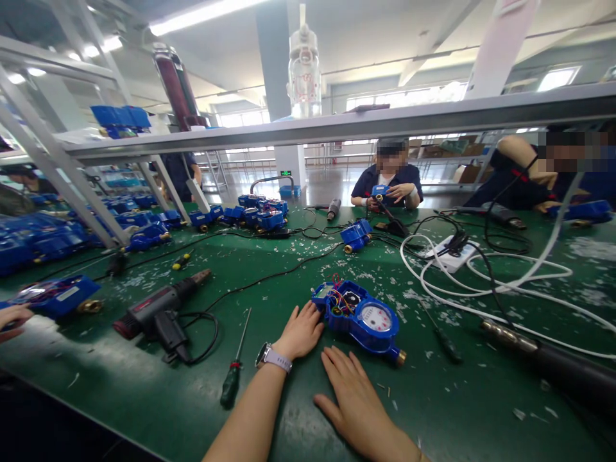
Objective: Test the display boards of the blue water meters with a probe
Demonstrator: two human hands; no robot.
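In front of me on the green bench lies a blue water meter (359, 314). Its housing is uncovered, showing red and other coloured wires, beside a round white dial (376, 319); a brass threaded end points to the lower right. My left hand (301, 330), with a watch on the wrist, rests flat at the meter's left side, fingertips at or against the housing. Just below the meter, my right hand (349, 391) lies palm down with its fingers stretched out, holding nothing. A green-handled screwdriver (231, 378) lies left of my left forearm.
A heat gun (161, 314) lies at left, another blue meter (60, 295) by a co-worker's hand (13, 321). At right are a second screwdriver (447, 343), a black-handled tool with a metal barrel (543, 356) and looped white cable (423, 282). A shelf (337, 125) spans above; co-workers sit opposite.
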